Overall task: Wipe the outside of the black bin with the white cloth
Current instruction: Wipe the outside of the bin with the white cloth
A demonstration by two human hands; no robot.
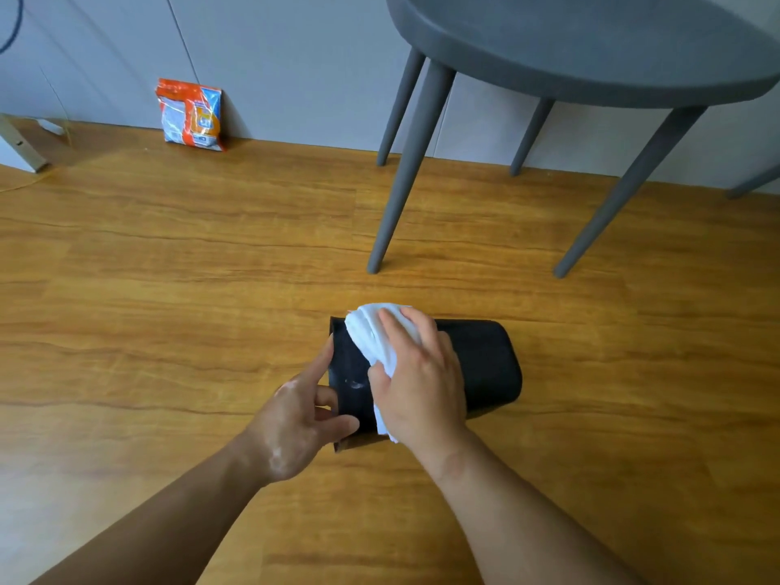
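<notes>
A small black bin [485, 365] lies on its side on the wooden floor, its rim to the left and its base to the right. My left hand [295, 420] holds the rim end, thumb over the near edge and fingers at the opening. My right hand [418, 382] lies on top of the bin's upper side and presses a crumpled white cloth [375, 335] against it. The cloth sticks out past my fingers toward the rim and under my palm. A pale smear shows on the bin near the rim.
A grey round table [591, 48] stands behind the bin on slanted legs, the nearest leg [401, 179] ending just beyond the bin. An orange and white packet [190, 116] leans on the grey wall at the back left. Wooden floor [169, 289] spreads to the left.
</notes>
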